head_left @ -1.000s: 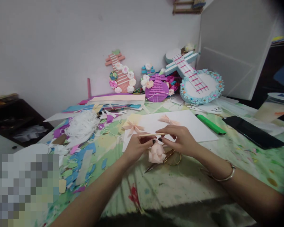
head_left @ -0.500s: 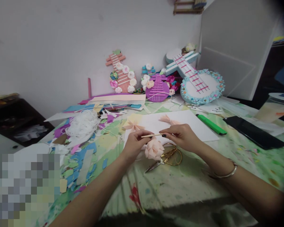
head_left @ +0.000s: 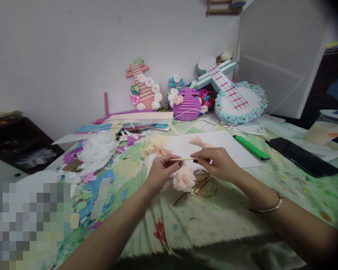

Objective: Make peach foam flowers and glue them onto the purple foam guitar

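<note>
My left hand [head_left: 161,171] and my right hand [head_left: 217,162] pinch the two ends of a thin wooden stick [head_left: 183,159], held level above the table. A pale pink paper flower [head_left: 183,179] hangs just under the stick between my hands. Gold scissors [head_left: 200,186] lie on the table right below, partly hidden by the flower. Behind my hands lies a white sheet [head_left: 214,146] with two pink folded paper pieces [head_left: 198,141] on it.
A green marker [head_left: 251,147] and a black phone [head_left: 301,156] lie to the right. Paper scraps [head_left: 95,195] and white string [head_left: 97,148] cover the left. Guitar-shaped crafts [head_left: 236,99] lean on the back wall beside a white box [head_left: 278,60].
The flower and stick rose slightly and shifted a little left between my hands. My fingers have adjusted their pinch on the stick.
</note>
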`<state>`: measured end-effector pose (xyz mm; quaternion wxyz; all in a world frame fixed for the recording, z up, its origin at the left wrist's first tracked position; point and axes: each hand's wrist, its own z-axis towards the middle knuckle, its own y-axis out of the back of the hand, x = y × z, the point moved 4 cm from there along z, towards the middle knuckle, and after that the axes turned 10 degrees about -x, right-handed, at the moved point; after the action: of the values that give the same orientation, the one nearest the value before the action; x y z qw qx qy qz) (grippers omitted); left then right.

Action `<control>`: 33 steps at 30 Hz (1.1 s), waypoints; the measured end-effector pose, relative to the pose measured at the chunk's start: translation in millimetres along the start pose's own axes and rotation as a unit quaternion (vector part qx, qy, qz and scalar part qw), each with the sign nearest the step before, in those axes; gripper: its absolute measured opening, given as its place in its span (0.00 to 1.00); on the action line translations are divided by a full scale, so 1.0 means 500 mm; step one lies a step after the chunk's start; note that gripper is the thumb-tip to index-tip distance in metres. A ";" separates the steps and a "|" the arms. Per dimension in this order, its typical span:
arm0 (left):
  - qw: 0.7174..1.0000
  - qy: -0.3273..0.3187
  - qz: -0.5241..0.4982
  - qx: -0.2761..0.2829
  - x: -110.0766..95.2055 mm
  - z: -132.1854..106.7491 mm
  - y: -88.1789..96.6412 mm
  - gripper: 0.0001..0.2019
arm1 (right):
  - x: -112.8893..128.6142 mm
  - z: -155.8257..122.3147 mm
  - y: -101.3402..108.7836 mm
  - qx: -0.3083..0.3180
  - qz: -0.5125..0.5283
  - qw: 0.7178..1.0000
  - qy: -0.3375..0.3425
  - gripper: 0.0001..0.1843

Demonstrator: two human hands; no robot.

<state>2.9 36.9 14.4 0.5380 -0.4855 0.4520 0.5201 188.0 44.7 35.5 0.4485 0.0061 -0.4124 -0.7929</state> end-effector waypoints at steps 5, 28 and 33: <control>1.000 0.002 -0.004 0.017 0.006 -0.002 -0.005 0.13 | 0.013 0.000 -0.003 0.010 0.067 0.998 -0.015 0.15; 0.997 -0.054 0.010 0.059 0.008 -0.013 -0.018 0.09 | 0.040 -0.007 -0.024 0.006 0.140 0.990 -0.035 0.06; 0.996 -0.064 0.018 0.052 0.017 -0.011 -0.017 0.10 | 0.041 -0.008 -0.025 -0.007 0.135 0.990 -0.031 0.07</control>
<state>11.8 32.5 6.0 0.5806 -0.4142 0.4519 0.5359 168.6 30.7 32.1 0.5384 -0.0774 -0.4173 -0.7280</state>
